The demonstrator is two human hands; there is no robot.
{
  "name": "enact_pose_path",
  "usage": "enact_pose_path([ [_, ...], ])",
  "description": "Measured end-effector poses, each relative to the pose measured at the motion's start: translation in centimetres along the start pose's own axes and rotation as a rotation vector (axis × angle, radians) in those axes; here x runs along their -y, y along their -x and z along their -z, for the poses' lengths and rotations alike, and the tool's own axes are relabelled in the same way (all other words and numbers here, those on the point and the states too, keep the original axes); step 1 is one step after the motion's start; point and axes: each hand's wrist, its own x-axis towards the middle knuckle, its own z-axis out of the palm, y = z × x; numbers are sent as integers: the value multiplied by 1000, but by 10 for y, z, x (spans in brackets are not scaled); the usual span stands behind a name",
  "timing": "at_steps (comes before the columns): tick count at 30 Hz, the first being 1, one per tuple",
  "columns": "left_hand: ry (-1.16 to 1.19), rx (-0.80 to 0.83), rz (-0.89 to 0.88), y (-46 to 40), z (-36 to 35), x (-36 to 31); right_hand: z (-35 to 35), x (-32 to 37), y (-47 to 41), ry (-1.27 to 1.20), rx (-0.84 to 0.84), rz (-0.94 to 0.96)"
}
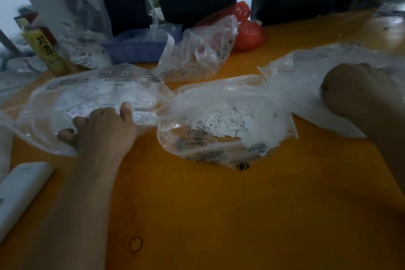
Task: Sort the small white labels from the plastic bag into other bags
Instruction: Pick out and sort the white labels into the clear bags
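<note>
From the head camera, the right hand (pixel 359 92) is blurring at the frame's edge, curled over a clear right bag (pixel 306 85); whether it is pinching anything cannot be told. The left hand (pixel 103 129) is pressing spread fingers on the left bag (pixel 87 90), with its fingertips lying hidden under plastic. Between both hands, the middle bag (pixel 219 149) is holding the small white labels (pixel 223 123), their print unreadable. Everything is resting on an orange table (pixel 197 215); dark panels are standing beyond.
</note>
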Motion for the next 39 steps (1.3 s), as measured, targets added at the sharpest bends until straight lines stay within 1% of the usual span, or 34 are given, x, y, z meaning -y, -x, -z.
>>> enact_pose_path([
  [2,30,-68,-9,5,3,-5,3,0,-1,-33,-52,-13],
  [4,90,-183,-67,11,2,-11,7,2,-2,-96,-143,-7],
  [5,159,-240,-123,14,1,-16,9,6,1,-159,-227,27],
  [7,411,-305,-309,24,0,-28,14,19,12,-391,-387,140],
  [8,559,-300,-432,31,-1,-34,17,28,19,-562,-397,184],
  [9,697,-270,-557,41,0,-41,20,37,26,-744,-346,211],
  [10,814,-221,-662,51,2,-48,22,47,34,-912,-246,234],
  [11,913,-143,-724,61,2,-54,22,57,41,-1055,-125,255],
  [13,1067,78,-727,76,-1,-63,20,74,54,-1263,85,273],
  [14,1119,182,-701,81,-3,-67,17,80,59,-1308,139,289],
  [16,1200,341,-661,87,-6,-72,12,90,66,-1317,174,348],
  [18,1275,428,-636,90,-7,-75,8,96,69,-1312,175,406],
  [20,1326,450,-609,90,-8,-75,6,100,71,-1295,157,444],
  [23,1385,413,-555,88,-9,-74,1,103,72,-1226,118,482],
  [25,1430,421,-496,86,-8,-73,-2,103,71,-1200,105,483],
  [29,1536,498,-410,86,-6,-72,-6,105,72,-1174,116,484],
  [32,1666,561,-358,86,-3,-73,-7,108,73,-1105,126,478],
  [34,1741,569,-336,84,-3,-74,-9,109,71,-1010,99,455],
  [36,1775,549,-320,84,-3,-73,-12,107,69,-849,24,449],
  [38,1774,530,-296,84,-3,-73,-15,105,66,-680,-27,487],
  [39,1773,533,-290,84,-4,-73,-16,105,65,-594,-23,511],
])
